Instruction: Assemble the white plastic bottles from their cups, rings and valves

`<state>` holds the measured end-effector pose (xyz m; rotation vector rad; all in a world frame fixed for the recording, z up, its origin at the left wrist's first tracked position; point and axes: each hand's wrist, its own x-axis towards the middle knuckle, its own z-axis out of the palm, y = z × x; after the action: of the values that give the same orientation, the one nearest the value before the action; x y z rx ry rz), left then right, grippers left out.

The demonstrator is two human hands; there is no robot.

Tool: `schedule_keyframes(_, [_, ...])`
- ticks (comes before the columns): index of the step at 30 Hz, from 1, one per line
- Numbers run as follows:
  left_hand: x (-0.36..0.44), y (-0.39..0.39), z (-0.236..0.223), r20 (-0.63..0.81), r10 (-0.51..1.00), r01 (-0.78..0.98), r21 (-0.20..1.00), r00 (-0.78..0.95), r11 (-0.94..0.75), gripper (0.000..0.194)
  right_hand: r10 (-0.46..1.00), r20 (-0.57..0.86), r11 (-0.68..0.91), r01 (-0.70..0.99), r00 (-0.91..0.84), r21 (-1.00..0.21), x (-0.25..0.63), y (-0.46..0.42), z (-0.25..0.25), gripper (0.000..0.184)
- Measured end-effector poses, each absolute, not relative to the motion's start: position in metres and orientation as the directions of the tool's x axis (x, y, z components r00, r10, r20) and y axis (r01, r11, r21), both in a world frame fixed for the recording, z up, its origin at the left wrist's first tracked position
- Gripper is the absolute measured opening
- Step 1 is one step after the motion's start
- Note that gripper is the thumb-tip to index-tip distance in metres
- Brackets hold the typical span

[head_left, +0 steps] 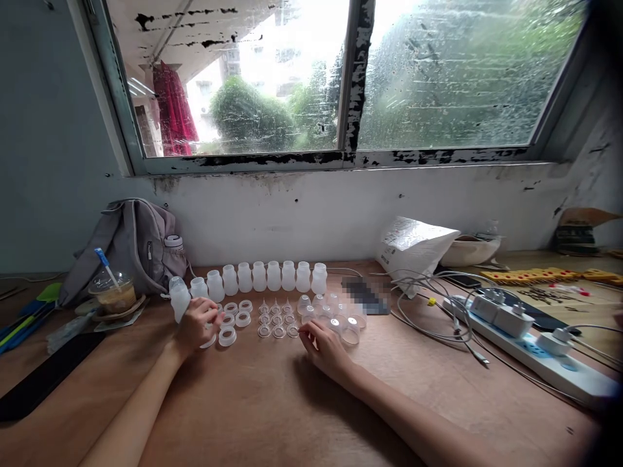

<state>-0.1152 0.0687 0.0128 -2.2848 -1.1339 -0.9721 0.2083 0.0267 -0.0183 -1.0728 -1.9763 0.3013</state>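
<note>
Left hand pose: The left hand (197, 327) points away and to the right, back of hand upward, fingers bent above the front-left white rings (227, 343).
Left finger state: Cannot tell whether they grasp a ring; the hand covers the contact area.
Right hand pose: The right hand (325, 347) lies low, palm down, its forearm slanting in from the lower right.
Right finger state: Thumb and index finger meet at the front-right transparent teat (292, 331); cannot tell whether they pinch it.
Parts location: Frosted bottles (259, 277) stand in a row near the wall (272, 220); rings, teats and transparent caps (350, 334) lie in groups before them.
Obscured items: The left hand hides part of the leftmost bottle (180, 299); pixelation masks a dark object (377, 303) behind the caps.
Cut-off: Both forearms leave at the lower frame edge.
Working room: Brown tabletop (243, 408) extends between the forearms.
Side limits: Drink cup (114, 295) at left; power strip (530, 347) at right.
</note>
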Motion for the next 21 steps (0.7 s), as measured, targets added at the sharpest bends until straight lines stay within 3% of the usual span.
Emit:
schedule_keyframes(4, [-0.082,0.059,0.012,0.629,0.568,0.781,-0.101,0.531,-0.617,0.028,0.745,0.555,0.651,0.582,-0.37,-0.487,0.208,0.028,-0.021,0.019])
schedule_keyframes(12, [-0.043,0.046,-0.002,0.578,0.732,0.903,-0.021,0.361,-0.428,0.031,0.744,0.491,0.655,0.639,-0.453,-0.403,0.204,0.029,-0.03,0.031])
schedule_keyframes(16, [-0.034,0.04,-0.007,0.497,0.785,0.878,0.087,0.371,-0.47,0.023,0.771,0.456,0.626,0.661,-0.444,-0.415,0.204,0.03,-0.036,0.034])
schedule_keyframes(21, [-0.025,0.032,-0.001,0.511,0.715,0.767,0.155,0.477,-0.622,0.014,0.755,0.479,0.65,0.613,-0.448,-0.449,0.205,0.029,-0.032,0.032])
